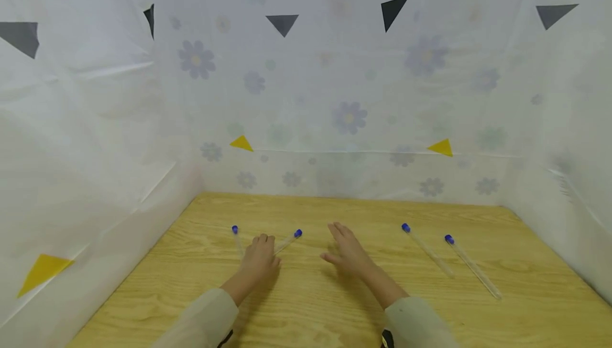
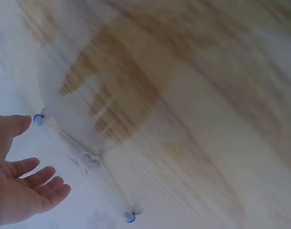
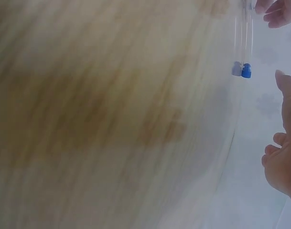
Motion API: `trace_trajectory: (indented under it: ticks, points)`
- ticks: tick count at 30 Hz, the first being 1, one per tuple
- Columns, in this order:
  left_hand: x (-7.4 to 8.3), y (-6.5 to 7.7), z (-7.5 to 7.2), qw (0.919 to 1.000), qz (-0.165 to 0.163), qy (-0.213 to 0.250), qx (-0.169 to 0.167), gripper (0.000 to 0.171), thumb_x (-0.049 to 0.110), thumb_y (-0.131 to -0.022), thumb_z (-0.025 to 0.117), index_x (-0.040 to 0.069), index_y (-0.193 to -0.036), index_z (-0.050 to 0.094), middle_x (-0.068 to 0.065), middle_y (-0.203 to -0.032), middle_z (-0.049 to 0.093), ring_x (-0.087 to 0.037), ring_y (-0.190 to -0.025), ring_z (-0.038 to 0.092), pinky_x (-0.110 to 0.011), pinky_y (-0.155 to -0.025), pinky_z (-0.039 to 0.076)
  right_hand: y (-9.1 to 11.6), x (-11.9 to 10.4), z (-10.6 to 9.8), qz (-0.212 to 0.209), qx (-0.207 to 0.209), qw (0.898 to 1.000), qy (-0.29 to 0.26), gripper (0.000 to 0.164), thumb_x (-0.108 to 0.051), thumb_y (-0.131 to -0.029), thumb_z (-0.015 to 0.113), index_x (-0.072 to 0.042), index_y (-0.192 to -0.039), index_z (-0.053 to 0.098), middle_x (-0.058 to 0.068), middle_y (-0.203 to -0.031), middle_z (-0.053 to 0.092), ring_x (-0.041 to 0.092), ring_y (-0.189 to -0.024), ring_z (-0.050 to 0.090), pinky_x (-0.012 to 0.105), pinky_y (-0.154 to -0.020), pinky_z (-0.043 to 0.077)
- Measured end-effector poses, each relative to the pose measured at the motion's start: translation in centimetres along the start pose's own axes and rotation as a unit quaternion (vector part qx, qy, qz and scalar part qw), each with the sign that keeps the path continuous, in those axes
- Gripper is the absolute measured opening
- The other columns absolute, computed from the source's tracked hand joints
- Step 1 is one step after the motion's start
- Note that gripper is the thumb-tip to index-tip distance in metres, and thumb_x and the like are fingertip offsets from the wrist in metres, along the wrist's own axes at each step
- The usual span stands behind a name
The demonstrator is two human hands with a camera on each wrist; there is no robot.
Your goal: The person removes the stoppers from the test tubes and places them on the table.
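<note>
My left hand (image 1: 258, 256) hovers over the near ends of two clear test tubes with blue caps, hiding part of both in the head view. The left one (image 1: 238, 242) points away from me; the other one (image 1: 288, 243) slants to the right. In the left wrist view, the fingers (image 2: 40, 179) are spread from the thumb and hold nothing, and the tubes' rounded ends (image 2: 91, 165) lie close together. To the right, my right hand (image 1: 353, 256) is held over bare wood, fingers extended and thumb apart, with nothing in it.
Two more blue-capped test tubes lie on the right, an inner one (image 1: 430, 253) and an outer one (image 1: 473, 266), both slanting toward me. The wooden table (image 1: 306, 305) is enclosed by white flowered sheeting (image 1: 306, 87) at the back and sides.
</note>
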State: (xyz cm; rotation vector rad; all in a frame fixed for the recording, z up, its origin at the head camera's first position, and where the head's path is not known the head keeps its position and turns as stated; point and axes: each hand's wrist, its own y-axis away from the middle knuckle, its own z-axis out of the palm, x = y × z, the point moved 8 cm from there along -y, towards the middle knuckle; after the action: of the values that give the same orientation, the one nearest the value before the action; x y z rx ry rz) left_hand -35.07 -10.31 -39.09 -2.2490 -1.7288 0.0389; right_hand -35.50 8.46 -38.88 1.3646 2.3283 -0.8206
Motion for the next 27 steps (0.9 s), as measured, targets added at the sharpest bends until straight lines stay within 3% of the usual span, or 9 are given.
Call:
trace_trajectory:
  ticks: [5, 15, 19, 27]
  points:
    - [0.1, -0.3, 0.1, 0.9994, -0.017, 0.022, -0.020, 0.036, 0.015, -0.082, 0.068, -0.007, -0.107, 0.054, -0.016, -0.095, 0.056, -0.029, -0.087, 0.054, -0.039, -0.070, 0.054, -0.3, -0.2, 0.7, 0.008, -0.009, 1.000, 0.008, 0.073, -0.022, -0.084, 0.068, 0.009, -0.139, 0.031, 0.031, -0.143, 0.030, 0.046, -0.134, 0.026, 0.058, -0.109, 0.027]
    - [0.0, -0.9, 0.3, 0.9989, -0.025, 0.023, -0.032, 0.029, 0.009, -0.082, 0.065, -0.006, -0.106, 0.055, -0.015, -0.091, 0.054, -0.028, -0.083, 0.054, -0.037, -0.067, 0.053, -1.3, -1.2, 1.3, -0.049, 0.009, 0.994, 0.094, 0.067, -0.020, -0.080, 0.072, 0.011, -0.131, 0.042, 0.030, -0.134, 0.043, 0.044, -0.126, 0.039, 0.053, -0.107, 0.034]
    - [-0.4, -1.3, 0.6, 0.9982, -0.035, 0.029, -0.039, 0.031, 0.006, -0.083, 0.065, -0.006, -0.109, 0.054, -0.016, -0.092, 0.055, -0.030, -0.085, 0.056, -0.036, -0.068, 0.054, -1.7, -1.1, 1.5, -0.053, 0.006, 0.992, 0.116, 0.065, -0.022, -0.081, 0.071, 0.010, -0.131, 0.042, 0.028, -0.134, 0.045, 0.042, -0.126, 0.041, 0.051, -0.107, 0.035]
    - [-0.3, -1.8, 0.7, 0.9974, -0.040, 0.049, -0.033, 0.019, -0.003, -0.079, 0.062, -0.005, -0.098, 0.056, -0.015, -0.084, 0.052, -0.029, -0.080, 0.055, -0.038, -0.066, 0.053, -2.3, -0.6, 2.3, -0.027, -0.014, 0.995, 0.097, 0.063, -0.021, -0.085, 0.067, 0.010, -0.133, 0.040, 0.028, -0.138, 0.041, 0.042, -0.129, 0.038, 0.052, -0.109, 0.032]
